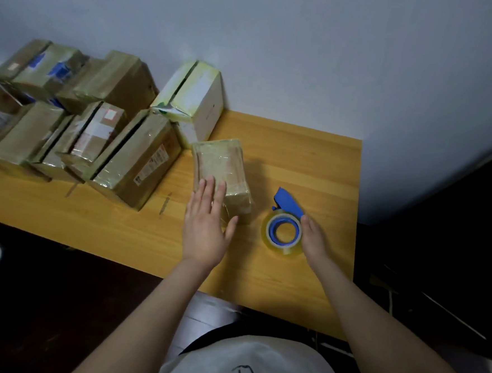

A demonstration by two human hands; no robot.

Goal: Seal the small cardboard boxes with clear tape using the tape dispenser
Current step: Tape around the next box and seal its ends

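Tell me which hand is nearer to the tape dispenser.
Right. The right hand touches the right side of the tape dispenser; the left hand lies flat on the small box, to the dispenser's left.

Your left hand (206,218) lies flat, fingers straight, on the near end of the tape-wrapped small cardboard box (223,167). The blue tape dispenser (284,227) sits just right of that box. Your right hand (314,237) touches the dispenser's side away from the box, fingers hidden. A white box (201,99) stands behind the box, and brown boxes (95,130) are piled to its left.
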